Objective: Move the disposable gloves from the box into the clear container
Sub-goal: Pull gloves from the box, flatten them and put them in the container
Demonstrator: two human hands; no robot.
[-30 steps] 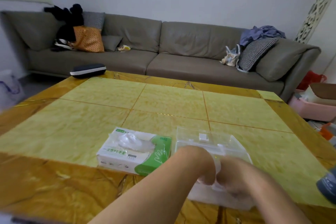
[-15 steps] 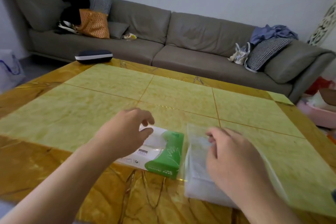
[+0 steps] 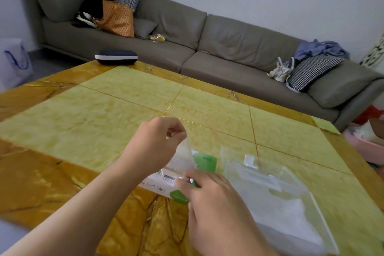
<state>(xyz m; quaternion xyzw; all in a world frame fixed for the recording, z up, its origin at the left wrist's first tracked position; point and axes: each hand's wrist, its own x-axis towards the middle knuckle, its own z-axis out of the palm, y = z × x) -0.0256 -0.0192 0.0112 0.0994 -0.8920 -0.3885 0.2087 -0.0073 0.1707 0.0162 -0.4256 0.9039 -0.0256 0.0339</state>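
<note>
At the near middle of the bench (image 3: 124,110), the left hand (image 3: 153,145) pinches a thin clear glove (image 3: 182,158) and lifts it from the glove box (image 3: 166,183); its grip is narrow, thumb and fingers closed on the film. The right hand (image 3: 216,199) rests on the box's near right corner, fingers curled against it and apparently steadying it; whether it pinches anything cannot be told.

Risks, as judged: the film is light and clingy, so a second glove may trail out with the first, or the box may lift or slide if the right hand eases off. The glove could also drape over the container's rim instead of dropping inside.

The box's contents are hidden beyond the raised glove. The clear container (image 3: 311,199) stands just right of the box, open, with a pale layer of gloves at its near end.
</note>
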